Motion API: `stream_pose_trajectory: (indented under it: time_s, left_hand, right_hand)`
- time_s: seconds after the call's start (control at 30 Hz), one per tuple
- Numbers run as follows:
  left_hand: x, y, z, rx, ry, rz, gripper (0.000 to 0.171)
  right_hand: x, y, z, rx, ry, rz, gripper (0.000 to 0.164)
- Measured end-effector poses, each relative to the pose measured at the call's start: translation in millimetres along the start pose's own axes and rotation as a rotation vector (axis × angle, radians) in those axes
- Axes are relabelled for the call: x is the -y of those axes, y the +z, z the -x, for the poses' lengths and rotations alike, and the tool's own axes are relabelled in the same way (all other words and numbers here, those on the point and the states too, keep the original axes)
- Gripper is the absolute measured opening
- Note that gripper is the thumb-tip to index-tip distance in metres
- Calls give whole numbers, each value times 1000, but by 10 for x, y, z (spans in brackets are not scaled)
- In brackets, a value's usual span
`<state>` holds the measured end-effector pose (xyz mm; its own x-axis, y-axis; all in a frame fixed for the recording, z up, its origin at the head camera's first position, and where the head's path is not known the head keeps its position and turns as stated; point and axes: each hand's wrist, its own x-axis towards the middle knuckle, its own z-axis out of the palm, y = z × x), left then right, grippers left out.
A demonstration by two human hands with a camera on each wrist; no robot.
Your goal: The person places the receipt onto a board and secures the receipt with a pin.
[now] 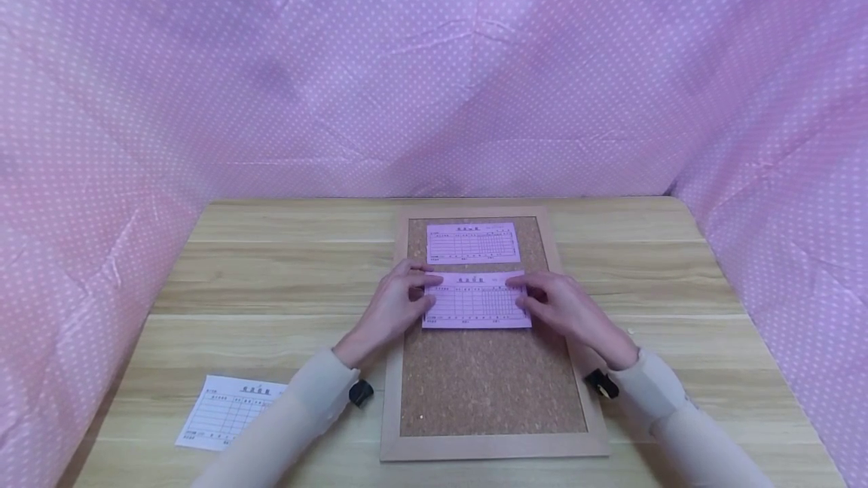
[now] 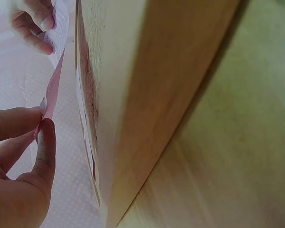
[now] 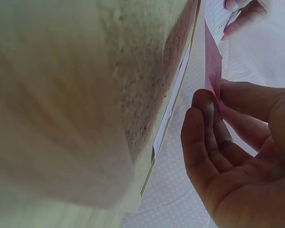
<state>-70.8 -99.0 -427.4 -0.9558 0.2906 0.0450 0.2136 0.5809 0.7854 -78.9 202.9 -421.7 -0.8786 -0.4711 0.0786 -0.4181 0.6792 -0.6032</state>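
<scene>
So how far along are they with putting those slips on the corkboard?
One pink slip already lies at the top of the corkboard. The left hand and right hand pinch a second slip by its ends, just below the first. A white slip waits on the table.

Reaching in from the lower edge of the head view, forearms in pale sleeves converging toward the centre. Left hand [image 1: 400, 301] just left of centre, thumb and fingers pinched together. Right hand [image 1: 563, 306] just right of centre, likewise pinched, knuckles up, wrists low.
</scene>
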Motion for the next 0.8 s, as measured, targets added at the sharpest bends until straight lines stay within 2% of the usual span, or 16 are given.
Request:
stream_pose_trajectory:
  time_s: [0.33, 0.8]
  left_hand:
    - [-24, 1, -81, 18, -2, -47, 36]
    - [8, 52, -177, 63, -38, -48, 40]
  right_hand:
    - [-64, -22, -63, 17, -29, 8, 33]
    - [-130, -38, -178, 65, -5, 43, 28]
